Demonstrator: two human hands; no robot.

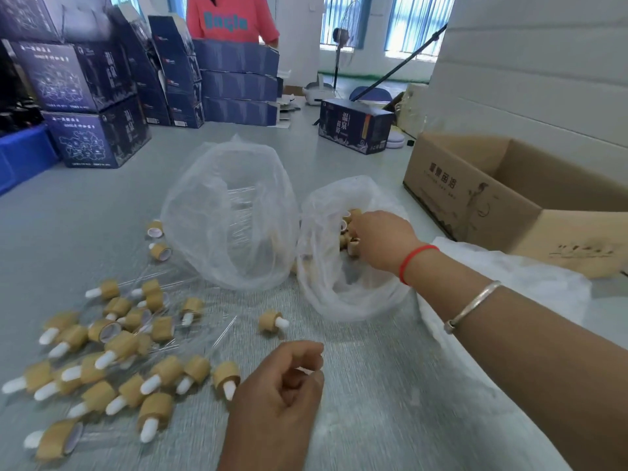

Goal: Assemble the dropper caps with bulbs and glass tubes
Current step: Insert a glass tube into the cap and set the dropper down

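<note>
Nearest, my left hand [278, 385] curls around something small and white, likely a soft bulb. Right hand [380, 239] digs among light, stiff caps [353, 244] in the right bag [339, 300]; whether it holds one, I can't tell. Fragile glass tubes [241, 212] fill the left bag [190, 232]: pinch mid-shaft.

Looks like a small packing workshop: stacked printed boxes [98, 130], an open carton [509, 198], droppers [112, 365] piled on the tabletop [373, 385].
</note>
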